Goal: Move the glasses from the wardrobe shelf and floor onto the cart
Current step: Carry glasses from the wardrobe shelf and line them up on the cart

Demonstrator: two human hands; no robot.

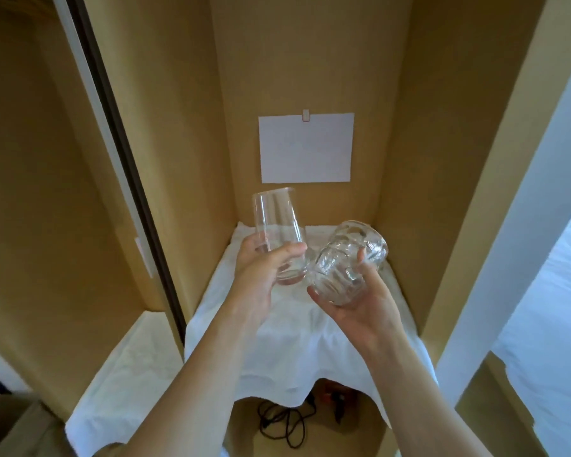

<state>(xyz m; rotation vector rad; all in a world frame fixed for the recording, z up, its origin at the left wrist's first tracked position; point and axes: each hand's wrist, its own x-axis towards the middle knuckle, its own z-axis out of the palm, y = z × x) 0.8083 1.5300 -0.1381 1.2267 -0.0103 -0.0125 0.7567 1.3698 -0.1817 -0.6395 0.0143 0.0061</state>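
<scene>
Far left: tan wardrobe panel, then a dark sliding-door edge (129,179) w/ a pale strip beside it, running top to bottom at a slant. Lower left, a shelf section covered by white cloth (126,374).

Centre: main shelf compartment, tan walls, another white cloth (277,344) draped over the shelf & hanging off its front edge. White paper sheet (306,148) clipped to the back wall, above the glasses.

Left hand (261,272) holds a tall smooth glass (276,225) – fingers & thumb curled round its lower part, rim up, tilted a bit toward the left. Glass is lifted off the cloth, in front of the back wall.

Just right of it, touching or nearly so at the base (can't tell which): right hand (360,301) grips a short ribbed glass (346,262), palm under it, thumb on the near side, fingers wrapped round the far side. This one's tipped over, mouth pointing up-right. Also clear of the shelf.

Below the cloth's hanging edge: black cable (284,423) coiled on the wardrobe floor, plus a small orange-black item (330,395), too blurred to ID.

Right: tan side wall, then a white frame/post (508,242) on a slant. Far right, white bedding (561,308) in the next room.

No cart in shot.
</scene>
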